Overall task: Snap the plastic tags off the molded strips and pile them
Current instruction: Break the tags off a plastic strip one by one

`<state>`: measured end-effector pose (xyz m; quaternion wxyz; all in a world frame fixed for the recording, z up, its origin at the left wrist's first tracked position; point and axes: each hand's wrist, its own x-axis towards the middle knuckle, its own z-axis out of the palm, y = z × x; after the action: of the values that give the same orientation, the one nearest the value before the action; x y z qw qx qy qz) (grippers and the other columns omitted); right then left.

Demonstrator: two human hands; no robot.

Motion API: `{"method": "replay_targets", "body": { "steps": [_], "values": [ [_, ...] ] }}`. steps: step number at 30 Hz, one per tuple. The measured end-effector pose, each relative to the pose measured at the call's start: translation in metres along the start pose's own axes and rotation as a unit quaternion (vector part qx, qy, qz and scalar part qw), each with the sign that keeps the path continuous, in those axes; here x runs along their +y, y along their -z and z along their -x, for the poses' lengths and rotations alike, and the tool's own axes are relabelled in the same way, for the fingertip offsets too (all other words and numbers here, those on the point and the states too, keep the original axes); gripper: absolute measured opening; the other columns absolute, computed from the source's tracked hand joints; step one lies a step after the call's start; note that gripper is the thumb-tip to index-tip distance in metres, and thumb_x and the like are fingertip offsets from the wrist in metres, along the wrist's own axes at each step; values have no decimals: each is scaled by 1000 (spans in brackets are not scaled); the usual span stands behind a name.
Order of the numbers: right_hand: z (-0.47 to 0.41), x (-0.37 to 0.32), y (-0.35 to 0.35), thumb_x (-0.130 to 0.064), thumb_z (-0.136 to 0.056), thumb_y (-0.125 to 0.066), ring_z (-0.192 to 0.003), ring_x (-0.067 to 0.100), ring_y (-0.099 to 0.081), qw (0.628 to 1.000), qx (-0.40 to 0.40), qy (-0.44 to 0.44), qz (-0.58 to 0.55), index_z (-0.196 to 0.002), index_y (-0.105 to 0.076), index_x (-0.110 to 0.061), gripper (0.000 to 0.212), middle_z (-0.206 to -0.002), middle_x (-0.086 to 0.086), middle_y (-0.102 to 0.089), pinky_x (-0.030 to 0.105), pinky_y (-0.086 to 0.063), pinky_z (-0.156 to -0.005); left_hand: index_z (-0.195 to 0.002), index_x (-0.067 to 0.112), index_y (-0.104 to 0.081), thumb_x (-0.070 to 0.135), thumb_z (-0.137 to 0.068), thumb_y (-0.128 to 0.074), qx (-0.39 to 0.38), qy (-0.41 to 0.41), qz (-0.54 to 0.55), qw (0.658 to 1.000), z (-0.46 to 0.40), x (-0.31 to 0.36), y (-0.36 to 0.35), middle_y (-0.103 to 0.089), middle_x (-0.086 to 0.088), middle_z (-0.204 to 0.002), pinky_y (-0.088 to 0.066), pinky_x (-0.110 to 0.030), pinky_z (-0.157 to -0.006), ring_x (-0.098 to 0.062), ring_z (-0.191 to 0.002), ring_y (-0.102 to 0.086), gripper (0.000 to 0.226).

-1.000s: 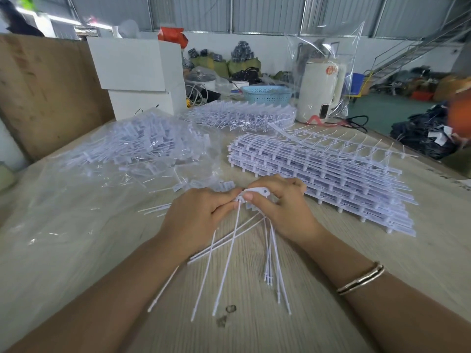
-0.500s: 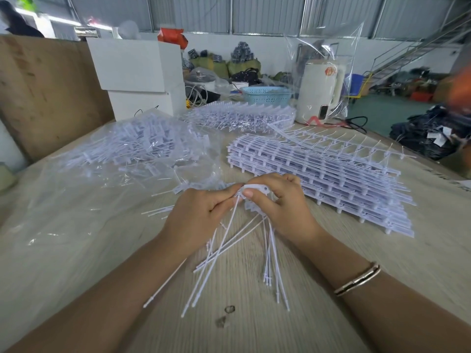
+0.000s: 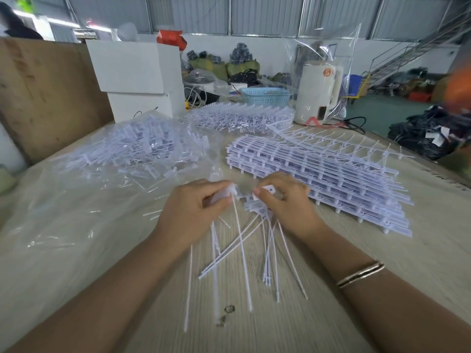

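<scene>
My left hand [image 3: 190,212] grips a bunch of white plastic tags [image 3: 224,194] by their heads, and their long thin tails [image 3: 242,256] hang down toward me over the table. My right hand [image 3: 285,202] pinches a flat white tag head [image 3: 267,191] just right of that bunch, with more tails [image 3: 270,253] trailing below it. A small gap separates the two hands. A stack of molded strips [image 3: 331,179] lies to the right. A pile of loose tags [image 3: 142,149] rests on clear plastic sheet at the left.
A second heap of white strips [image 3: 239,118] lies behind. White boxes [image 3: 137,72], a blue basket [image 3: 265,94] and a white appliance [image 3: 316,93] under clear wrap stand at the back. A wooden board [image 3: 46,95] leans at left. The table's right edge [image 3: 433,171] runs diagonally.
My hands, which were pressed together on the tag heads, have drawn apart. The right hand now holds a separate tag head, and the tails have spread out.
</scene>
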<state>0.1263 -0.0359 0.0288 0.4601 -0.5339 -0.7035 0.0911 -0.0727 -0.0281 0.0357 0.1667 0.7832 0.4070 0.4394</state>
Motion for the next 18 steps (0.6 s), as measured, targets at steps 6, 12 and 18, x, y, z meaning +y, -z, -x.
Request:
{"method": "replay_targets", "body": {
  "steps": [6,12,18],
  "values": [
    [0,7,-4,-31,-89,-58,-118,16,-39,988,-6,-102,117,-122,-56,-28,33,-118,-7,-50,44,-26,-101,-112,23,-68,23,-76,-75,-13,-45,-89,995,2,3,-7,-59,6,-86,-44,-22,-69,-8,-77,-54,37],
    [8,-17,-8,-66,-82,-32,-106,-1,-33,996,-12,25,82,-105,-64,-38,48,-102,-27,-47,26,-12,-82,-121,20,-60,28,-76,-74,-18,-84,-143,986,4,12,-7,-53,4,-105,-51,-37,-69,-14,-87,-57,48],
    [9,-18,-12,-31,-90,-60,-104,8,-43,999,-31,26,19,-76,-71,-20,21,-90,-19,-57,29,-15,-91,-119,17,-61,44,-82,-61,-45,-121,-154,980,6,19,-6,-55,2,-110,-53,-37,-69,-17,-88,-61,46]
  ]
}}
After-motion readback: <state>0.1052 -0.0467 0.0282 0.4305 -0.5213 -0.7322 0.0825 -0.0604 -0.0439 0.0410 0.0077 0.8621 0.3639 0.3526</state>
